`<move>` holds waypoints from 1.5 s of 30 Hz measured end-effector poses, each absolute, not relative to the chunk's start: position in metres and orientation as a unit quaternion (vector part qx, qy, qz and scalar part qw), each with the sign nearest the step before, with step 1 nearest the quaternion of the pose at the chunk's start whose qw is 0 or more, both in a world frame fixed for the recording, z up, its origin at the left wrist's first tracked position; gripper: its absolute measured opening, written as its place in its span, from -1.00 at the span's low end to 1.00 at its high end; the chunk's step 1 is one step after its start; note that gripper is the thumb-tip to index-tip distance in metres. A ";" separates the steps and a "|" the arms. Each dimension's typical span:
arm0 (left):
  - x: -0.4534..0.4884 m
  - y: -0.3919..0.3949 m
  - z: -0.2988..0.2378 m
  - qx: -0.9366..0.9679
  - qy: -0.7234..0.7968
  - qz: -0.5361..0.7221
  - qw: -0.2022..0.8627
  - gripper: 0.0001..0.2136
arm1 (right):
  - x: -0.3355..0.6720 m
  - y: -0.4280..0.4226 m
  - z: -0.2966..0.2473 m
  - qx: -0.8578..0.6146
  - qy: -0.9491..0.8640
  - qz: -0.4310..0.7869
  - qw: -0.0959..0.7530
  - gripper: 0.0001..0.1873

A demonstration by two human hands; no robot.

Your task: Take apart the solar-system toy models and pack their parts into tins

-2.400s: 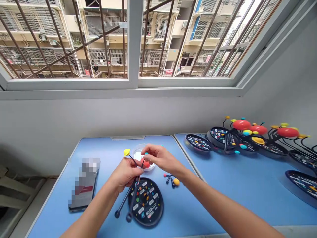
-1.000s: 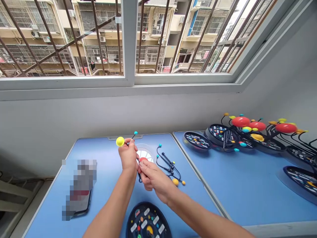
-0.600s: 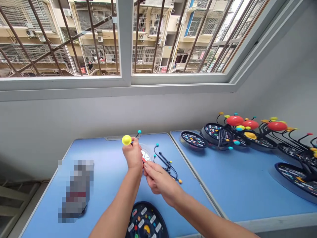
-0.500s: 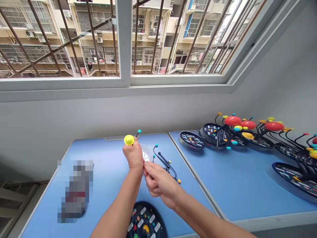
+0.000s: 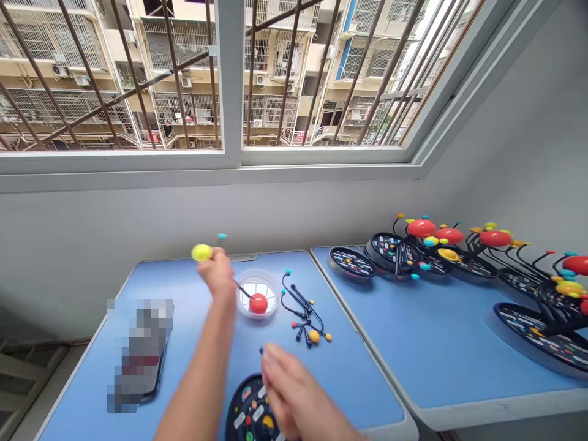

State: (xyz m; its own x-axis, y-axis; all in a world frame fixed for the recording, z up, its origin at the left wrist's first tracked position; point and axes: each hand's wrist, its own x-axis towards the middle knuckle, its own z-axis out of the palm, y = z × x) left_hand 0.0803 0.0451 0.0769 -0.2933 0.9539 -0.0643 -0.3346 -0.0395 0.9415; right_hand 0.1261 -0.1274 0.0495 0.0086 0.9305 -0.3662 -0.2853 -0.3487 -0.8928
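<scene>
bright daylight thru window (image 5: 230, 79), l hand (image 5: 218, 274) & r hand (image 5: 289, 395) blurred, edges bowed

Passage is available to the right hand (image 5: 294, 392) between the plastic bowl (image 5: 271, 311) and the round black base (image 5: 236, 404). The wire planet arms (image 5: 301, 312) obstruct rightward travel; the left hand (image 5: 218, 272) stands left of the bowl.

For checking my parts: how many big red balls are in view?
5. One ball sits in the clear bowl. On the right table stand a first, second, third and, at the picture's edge, a fourth. Others may be hidden.
</scene>
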 end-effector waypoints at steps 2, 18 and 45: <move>0.062 0.061 0.089 0.316 0.456 0.667 0.498 -0.87 | 0.127 -0.138 0.047 -0.528 -0.302 0.624 0.490 -0.50; 0.055 0.033 0.057 0.303 0.299 0.545 0.722 -0.77 | 0.153 -0.058 0.057 -0.564 -0.422 0.518 0.486 -0.72; 0.049 0.054 0.062 0.295 0.379 0.644 0.596 -0.78 | 0.101 -0.096 0.046 -0.462 -0.294 0.666 0.506 -0.63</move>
